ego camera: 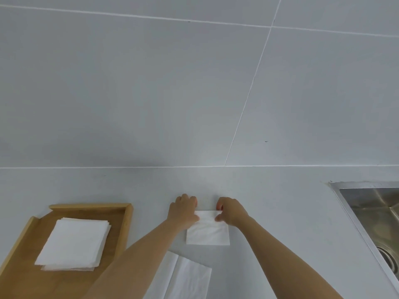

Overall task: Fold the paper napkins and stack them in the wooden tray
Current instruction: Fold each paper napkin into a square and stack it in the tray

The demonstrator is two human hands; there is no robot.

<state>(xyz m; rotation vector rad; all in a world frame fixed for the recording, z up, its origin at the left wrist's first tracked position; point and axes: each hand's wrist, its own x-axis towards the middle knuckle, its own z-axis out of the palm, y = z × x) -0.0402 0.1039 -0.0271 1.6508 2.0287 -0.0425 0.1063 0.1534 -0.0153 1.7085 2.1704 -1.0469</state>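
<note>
We already have a small stack of folded napkins (74, 242) lying in the wooden tray (127, 221) at the left of the worktop (280, 212). Our left hand (183, 210) and right hand (231, 211) both rest on the far edge of the napkin being folded (208, 230), fingers curled and pinching or pressing it at its two far corners; we cannot tell which. It looks nearly folded. At least one unfolded napkin (185, 279) waits nearer to us, so folding and stacking remain.
</note>
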